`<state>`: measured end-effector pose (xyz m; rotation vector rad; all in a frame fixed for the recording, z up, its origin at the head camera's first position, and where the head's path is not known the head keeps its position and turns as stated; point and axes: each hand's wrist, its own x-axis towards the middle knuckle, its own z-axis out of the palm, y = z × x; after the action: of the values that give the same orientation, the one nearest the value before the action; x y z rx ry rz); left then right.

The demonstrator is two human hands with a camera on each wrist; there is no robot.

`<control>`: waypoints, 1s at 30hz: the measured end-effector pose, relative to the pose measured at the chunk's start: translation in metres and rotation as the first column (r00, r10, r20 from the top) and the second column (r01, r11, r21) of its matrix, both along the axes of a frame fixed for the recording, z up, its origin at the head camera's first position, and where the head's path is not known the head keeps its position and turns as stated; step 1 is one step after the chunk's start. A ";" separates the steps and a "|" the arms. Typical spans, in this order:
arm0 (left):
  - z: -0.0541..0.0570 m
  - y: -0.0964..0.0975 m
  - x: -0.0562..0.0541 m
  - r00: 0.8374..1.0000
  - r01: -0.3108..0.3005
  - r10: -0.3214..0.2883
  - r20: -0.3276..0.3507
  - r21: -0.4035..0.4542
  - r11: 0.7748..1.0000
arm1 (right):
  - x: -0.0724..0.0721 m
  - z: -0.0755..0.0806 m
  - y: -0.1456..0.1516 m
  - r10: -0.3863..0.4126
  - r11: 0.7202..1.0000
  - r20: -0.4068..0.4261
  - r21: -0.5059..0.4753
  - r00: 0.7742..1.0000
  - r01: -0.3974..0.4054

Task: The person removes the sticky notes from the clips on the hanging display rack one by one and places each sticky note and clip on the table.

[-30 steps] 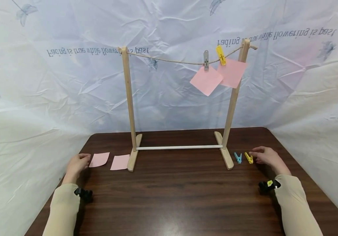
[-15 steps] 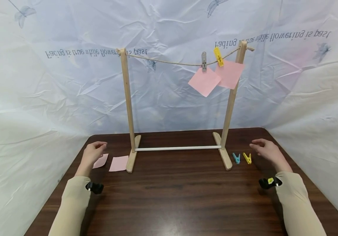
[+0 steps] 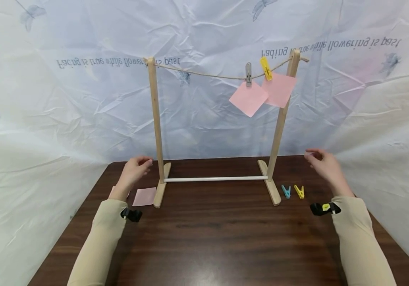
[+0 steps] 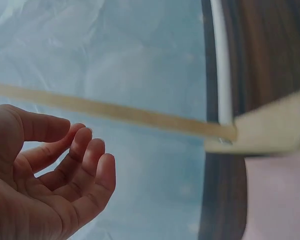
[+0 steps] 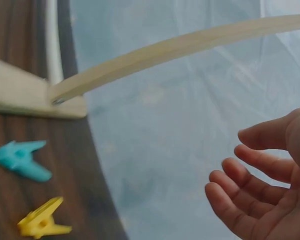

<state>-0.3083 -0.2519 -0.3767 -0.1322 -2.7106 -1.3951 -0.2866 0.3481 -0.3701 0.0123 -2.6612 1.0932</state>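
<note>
My left hand (image 3: 134,171) is raised beside the stand's left post (image 3: 156,119), fingers loosely bent and holding nothing; the left wrist view shows the thumb meeting or nearly meeting the index finger. Below it are two pink paper squares on the table: one (image 3: 144,197) beside the stand's foot, another mostly hidden behind my wrist. On the other side, my right hand (image 3: 326,165) hovers with relaxed fingers, holding nothing. Beneath it lie a blue clothespin (image 3: 286,192) and a yellow clothespin (image 3: 299,192). Two more pink squares hang from the string, under a grey clothespin (image 3: 249,74) and a yellow one (image 3: 266,68).
The wooden stand, with a white crossbar (image 3: 216,179) low between its feet, is at the back of the brown table (image 3: 208,230). A sagging string (image 3: 204,74) joins the post tops. White printed cloth (image 3: 208,131) surrounds the table on the back and sides.
My left hand has risen and moved right, from beside the pink squares to the left post. The right hand has lifted away from the yellow clothespin, which stays on the table.
</note>
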 end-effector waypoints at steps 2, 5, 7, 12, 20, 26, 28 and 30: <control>0.005 0.009 -0.003 1.000 0.022 -0.022 -0.006 0.012 1.000 | -0.001 0.008 -0.003 -0.021 1.000 -0.061 -0.017 0.998 0.020; 0.015 0.022 -0.007 0.998 0.052 -0.051 -0.035 0.037 0.998 | -0.001 0.024 -0.009 -0.061 0.995 -0.146 -0.083 0.987 0.050; 0.022 0.031 -0.010 0.995 0.078 -0.074 -0.062 0.055 0.995 | -0.001 0.035 -0.012 -0.096 0.988 -0.186 -0.141 0.978 0.070; 0.039 0.054 -0.017 0.988 0.126 -0.116 -0.106 0.094 0.988 | -0.002 0.066 -0.023 -0.182 0.949 -0.267 -0.298 0.946 0.099; 0.065 0.086 -0.018 0.977 0.162 -0.147 -0.152 0.094 0.982 | -0.004 0.107 -0.041 -0.290 0.874 -0.391 -0.480 0.874 0.076; 0.083 0.110 -0.019 0.963 0.216 -0.196 -0.186 0.096 0.972 | -0.001 0.132 -0.054 -0.286 0.861 -0.466 -0.509 0.838 0.011; 0.089 0.117 -0.020 0.957 0.236 -0.212 -0.199 0.109 0.966 | -0.001 0.140 -0.060 -0.269 0.867 -0.470 -0.498 0.841 -0.001; 0.094 0.124 -0.020 0.950 0.258 -0.230 -0.212 0.119 0.959 | -0.001 0.146 -0.068 -0.247 0.880 -0.480 -0.475 0.841 -0.013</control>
<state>-0.3287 -0.1275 -0.2828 -0.5816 -2.4874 -1.5436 -0.2872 0.2801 -0.2239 0.0460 -1.8407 1.4124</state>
